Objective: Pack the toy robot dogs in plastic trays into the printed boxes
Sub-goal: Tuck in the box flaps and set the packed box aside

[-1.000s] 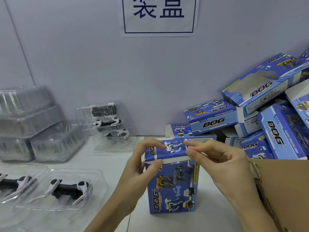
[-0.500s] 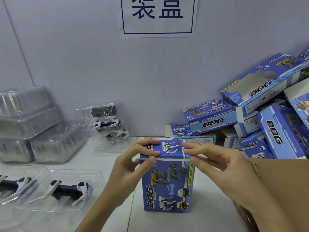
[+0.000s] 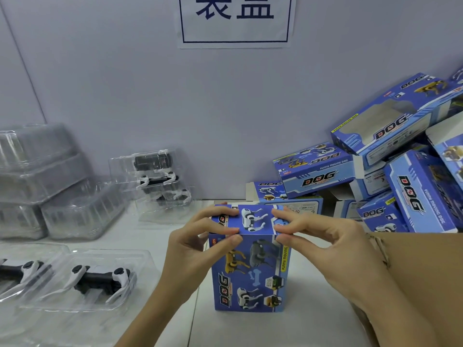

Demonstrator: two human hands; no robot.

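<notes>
White tabletop (image 3: 288,329) against a pale wall carrying a paper sign (image 3: 235,20) at 12 o'clock. At centre one printed box (image 3: 250,271) stands on end, its top flap (image 3: 253,219) folded down flat. The left hand (image 3: 198,249) pinches the flap's left corner, index on top and thumb against the front face; the right hand (image 3: 323,249) does the same at the right corner, fingers (image 3: 283,229) narrow and pressed to the card. Judgement: this box is at the closing step, flap down but possibly not fully tucked; its contents cannot be seen, so a loaded tray inside is assumed, not confirmed. At 9 o'clock of the box, near the front edge, a toy robot dog in a clear tray (image 3: 100,279) lies unboxed, with a second one (image 3: 17,274) partly out of view beside it. At 11 o'clock a small stack of further trayed dogs (image 3: 160,181) leans near the wall. Further left, stacked clear trays (image 3: 45,181); whether they are filled cannot be told. From 1 to 3 o'clock a heap of printed boxes (image 3: 375,176), several with open ends or empty windows, apparently awaiting filling. At 4 o'clock a brown carton (image 3: 426,271), its interior hidden. Assessment: early to middle; several dogs left to pack.
</notes>
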